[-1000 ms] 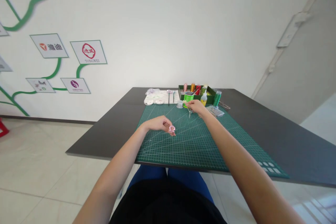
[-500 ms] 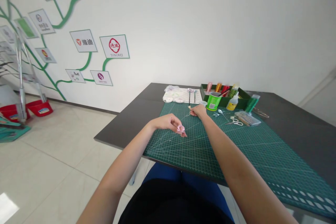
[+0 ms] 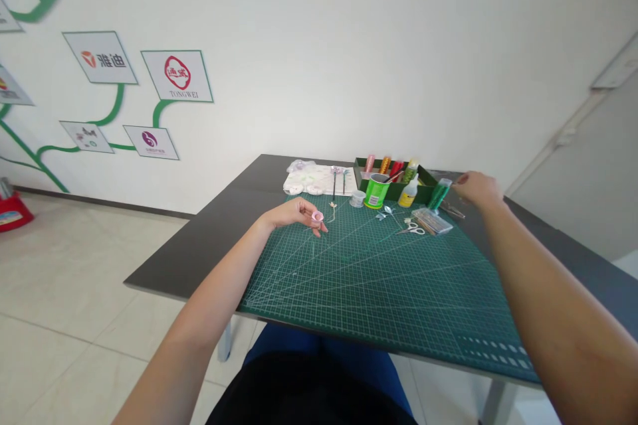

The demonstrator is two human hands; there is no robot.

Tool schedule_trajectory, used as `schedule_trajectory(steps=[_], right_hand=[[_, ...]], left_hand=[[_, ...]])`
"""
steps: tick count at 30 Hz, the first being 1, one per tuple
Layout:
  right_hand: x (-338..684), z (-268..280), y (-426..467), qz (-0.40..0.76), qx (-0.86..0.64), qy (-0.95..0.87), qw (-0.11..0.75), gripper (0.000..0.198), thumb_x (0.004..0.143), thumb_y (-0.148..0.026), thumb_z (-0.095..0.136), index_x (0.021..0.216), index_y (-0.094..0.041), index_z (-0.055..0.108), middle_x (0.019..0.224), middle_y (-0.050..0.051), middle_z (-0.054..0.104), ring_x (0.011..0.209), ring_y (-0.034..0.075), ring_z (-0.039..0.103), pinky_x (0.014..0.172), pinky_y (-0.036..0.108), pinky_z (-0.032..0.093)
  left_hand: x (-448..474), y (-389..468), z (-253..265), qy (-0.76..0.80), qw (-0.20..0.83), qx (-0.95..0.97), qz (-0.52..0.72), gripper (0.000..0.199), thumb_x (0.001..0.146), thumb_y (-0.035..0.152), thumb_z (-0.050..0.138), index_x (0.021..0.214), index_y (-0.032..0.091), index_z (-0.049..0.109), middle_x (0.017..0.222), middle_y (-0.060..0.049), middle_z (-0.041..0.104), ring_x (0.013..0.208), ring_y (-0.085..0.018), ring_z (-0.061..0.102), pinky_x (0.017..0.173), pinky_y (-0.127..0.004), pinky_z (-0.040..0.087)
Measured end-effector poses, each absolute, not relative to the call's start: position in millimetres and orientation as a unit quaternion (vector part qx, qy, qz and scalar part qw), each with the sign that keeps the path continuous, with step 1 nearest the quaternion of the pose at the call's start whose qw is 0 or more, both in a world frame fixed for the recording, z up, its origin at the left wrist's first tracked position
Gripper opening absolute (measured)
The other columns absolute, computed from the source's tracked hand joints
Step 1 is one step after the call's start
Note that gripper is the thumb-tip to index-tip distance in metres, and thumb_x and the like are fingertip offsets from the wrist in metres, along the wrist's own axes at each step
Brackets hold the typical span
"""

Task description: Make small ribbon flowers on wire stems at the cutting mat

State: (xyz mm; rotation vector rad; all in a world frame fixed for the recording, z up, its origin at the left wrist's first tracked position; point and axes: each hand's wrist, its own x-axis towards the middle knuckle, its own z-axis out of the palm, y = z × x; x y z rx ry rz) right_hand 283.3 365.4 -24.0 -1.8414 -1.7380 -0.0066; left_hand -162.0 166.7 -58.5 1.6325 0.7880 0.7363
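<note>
White wall [image 3: 349, 53], upper frame: carrying logo placards [image 3: 177, 76] at upper left. Pink ring-shaped piece [image 3: 318, 216]: sitting near frame centre, the left hand [image 3: 295, 214] pinching it between thumb and fingers. Budded stem [image 3: 333, 206]: now lying loose just beyond; the right hand, which was at it half a second ago, is now hovering at right [image 3: 477, 187], near the green tube [image 3: 439, 196] and pliers [image 3: 452, 210], leaving only the pink piece visibly in hand. Right fingers: curling; whether they are gripping anything, cannot tell. Green cutting mat [image 3: 349, 279], centre: bearing scissors [image 3: 413, 228], a clear case of tools [image 3: 432, 220] and a green can [image 3: 377, 191]. Dark table [image 3: 199, 246]: supporting all, pale tiled floor [image 3: 60, 292] showing at lower left.
</note>
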Motion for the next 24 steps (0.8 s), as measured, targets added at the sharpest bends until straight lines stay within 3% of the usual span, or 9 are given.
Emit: schedule_trajectory(steps=[3, 5, 9, 13, 15, 20, 24], right_hand=[[286, -26, 365, -0.009, -0.712, -0.665, 0.224, 0.041, 0.09, -0.023, 0.068, 0.127, -0.008, 0.064, 0.116, 0.03, 0.069, 0.106, 0.03, 0.064, 0.075, 0.037, 0.04], [280, -32, 364, -0.001, -0.71, -0.669, 0.218, 0.043, 0.093, -0.026, 0.063, 0.133, -0.01, 0.06, 0.12, 0.028, 0.068, 0.105, 0.029, 0.063, 0.075, 0.036, 0.038], [274, -44, 368, 0.019, -0.716, -0.642, 0.274, 0.037, 0.089, -0.029, 0.066, 0.121, -0.011, 0.069, 0.107, 0.027, 0.071, 0.076, 0.024, 0.059, 0.067, 0.039, 0.033], [279, -47, 375, 0.045, -0.711, -0.619, 0.331, 0.01, 0.075, -0.025, 0.077, 0.079, -0.016, 0.075, 0.079, 0.015, 0.069, 0.056, 0.014, 0.041, 0.063, 0.042, 0.029], [281, -44, 373, 0.043, -0.704, -0.616, 0.351, 0.015, 0.072, -0.025, 0.079, 0.064, -0.017, 0.069, 0.072, 0.01, 0.065, 0.056, 0.013, 0.04, 0.063, 0.044, 0.027], [281, -30, 349, -0.008, -0.698, -0.583, 0.416, 0.021, 0.081, -0.034, 0.072, 0.072, -0.015, 0.07, 0.078, 0.014, 0.068, 0.063, 0.016, 0.049, 0.064, 0.043, 0.028], [283, -11, 326, -0.028, -0.67, -0.584, 0.456, 0.024, 0.083, -0.036, 0.071, 0.072, -0.015, 0.068, 0.071, 0.009, 0.065, 0.06, 0.013, 0.043, 0.066, 0.041, 0.03]], left_hand=[[-161, 175, -53, 0.338, 0.559, 0.694, 0.304, 0.026, 0.073, 0.034, 0.086, 0.084, 0.012, 0.077, 0.095, -0.016, 0.079, 0.076, -0.021, 0.077, 0.079, -0.032, 0.059], [-164, 177, -51, 0.342, 0.56, 0.694, 0.297, 0.027, 0.073, 0.034, 0.086, 0.085, 0.011, 0.076, 0.094, -0.015, 0.079, 0.077, -0.02, 0.077, 0.079, -0.031, 0.058], [-178, 180, -46, 0.357, 0.543, 0.694, 0.31, 0.027, 0.075, 0.034, 0.085, 0.082, 0.012, 0.073, 0.094, -0.015, 0.079, 0.078, -0.02, 0.077, 0.079, -0.031, 0.058], [-197, 180, -43, 0.372, 0.513, 0.683, 0.364, 0.029, 0.074, 0.034, 0.085, 0.073, 0.011, 0.067, 0.094, -0.015, 0.079, 0.078, -0.021, 0.077, 0.08, -0.031, 0.057], [-205, 180, -42, 0.391, 0.499, 0.67, 0.388, 0.03, 0.073, 0.035, 0.086, 0.074, 0.011, 0.068, 0.095, -0.016, 0.079, 0.078, -0.022, 0.077, 0.081, -0.033, 0.056], [-222, 179, -41, 0.436, 0.466, 0.638, 0.432, 0.035, 0.068, 0.039, 0.088, 0.082, 0.01, 0.073, 0.095, -0.016, 0.079, 0.085, -0.026, 0.076, 0.081, -0.036, 0.056], [-226, 175, -42, 0.446, 0.451, 0.641, 0.431, 0.038, 0.068, 0.041, 0.088, 0.089, 0.011, 0.077, 0.097, -0.016, 0.079, 0.086, -0.025, 0.076, 0.083, -0.036, 0.055]])
